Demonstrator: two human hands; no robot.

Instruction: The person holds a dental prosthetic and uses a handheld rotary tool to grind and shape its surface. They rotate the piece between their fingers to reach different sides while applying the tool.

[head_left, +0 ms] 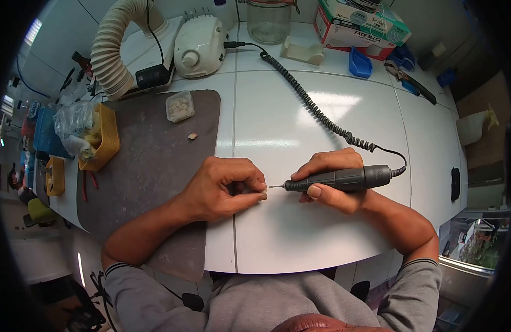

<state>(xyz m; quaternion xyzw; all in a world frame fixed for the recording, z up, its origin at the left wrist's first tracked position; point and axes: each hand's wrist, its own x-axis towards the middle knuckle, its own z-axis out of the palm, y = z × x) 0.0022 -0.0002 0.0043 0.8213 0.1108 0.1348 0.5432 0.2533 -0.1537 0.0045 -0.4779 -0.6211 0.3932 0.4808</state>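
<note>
My right hand (338, 185) is closed around a dark rotary handpiece (344, 180), which lies level and points left. From its nose a thin bur (276, 186) reaches to the fingertips of my left hand (230, 188). Thumb and forefinger there pinch a small whitish piece (264, 191), mostly hidden by the fingers, with the bur's tip right at it. A coiled black cord (316, 110) runs from the handpiece's rear back to a white control unit (200, 47) with a round knob.
On the dark mat (150, 160) stand a clear box of small pale pieces (180, 106) and one loose piece (192, 136). A yellow basket (103, 144) and a ribbed hose (109, 55) are at left. Behind are a glass jar (268, 25), mask box (360, 33), blue tray (359, 63) and pliers (410, 83).
</note>
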